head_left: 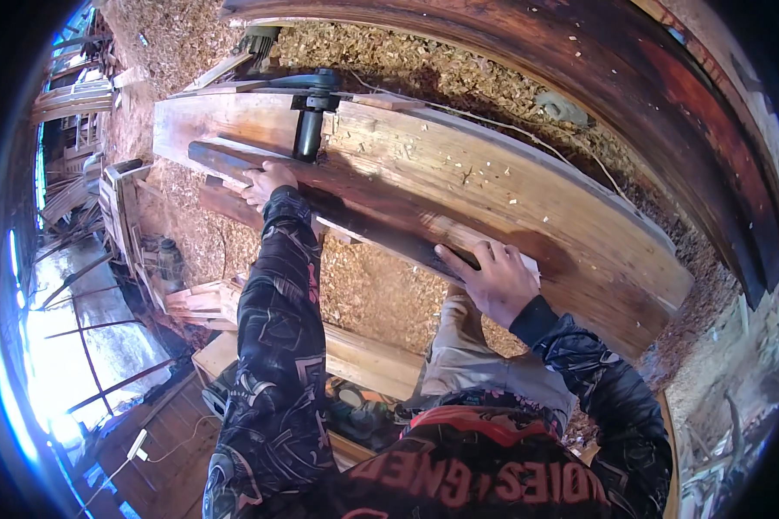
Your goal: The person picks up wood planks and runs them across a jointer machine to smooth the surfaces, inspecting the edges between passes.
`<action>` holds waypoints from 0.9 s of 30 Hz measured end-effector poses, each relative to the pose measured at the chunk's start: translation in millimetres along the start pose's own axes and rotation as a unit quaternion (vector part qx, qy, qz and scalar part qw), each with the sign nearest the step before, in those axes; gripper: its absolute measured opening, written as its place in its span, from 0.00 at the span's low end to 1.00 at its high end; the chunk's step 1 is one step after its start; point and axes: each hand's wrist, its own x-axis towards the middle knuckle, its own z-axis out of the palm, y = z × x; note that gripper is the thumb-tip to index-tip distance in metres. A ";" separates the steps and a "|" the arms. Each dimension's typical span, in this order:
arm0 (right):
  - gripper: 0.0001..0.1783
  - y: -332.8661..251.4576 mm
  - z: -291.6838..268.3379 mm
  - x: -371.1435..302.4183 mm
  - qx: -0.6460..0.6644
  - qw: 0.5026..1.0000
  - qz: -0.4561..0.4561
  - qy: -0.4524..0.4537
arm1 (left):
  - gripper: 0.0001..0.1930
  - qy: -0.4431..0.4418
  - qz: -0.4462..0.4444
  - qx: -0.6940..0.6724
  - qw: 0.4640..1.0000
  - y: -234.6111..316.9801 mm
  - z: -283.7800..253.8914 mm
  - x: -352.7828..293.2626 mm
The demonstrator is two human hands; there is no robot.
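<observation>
A long dark-brown wooden board (368, 201) lies along the near side of a pale wooden workbench top (459, 169). Toward its left end, my left hand (271, 183) is closed over the board with the fingers bent across its edge. Near the right end, my right hand (500, 281) grips the same board, thumb along the near side and fingers over the top. A black metal cylinder (308, 134) in a housing is set into the bench just beyond the board, to the right of my left hand. Small wood chips are scattered on the bench top.
A motor (258, 43) stands behind the bench at the far left. Large reddish-brown timber slabs (614, 78) curve along the far right. Wood shavings (381, 290) cover the ground. A stack of light planks (203, 301) lies to the left, and a power strip (137, 444) at the lower left.
</observation>
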 end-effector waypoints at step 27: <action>0.44 -76.6 50.4 167.6 -0.003 1.000 -0.028 0.008 | 0.33 0.060 0.020 -0.047 0.997 -11.3 39.5 202.2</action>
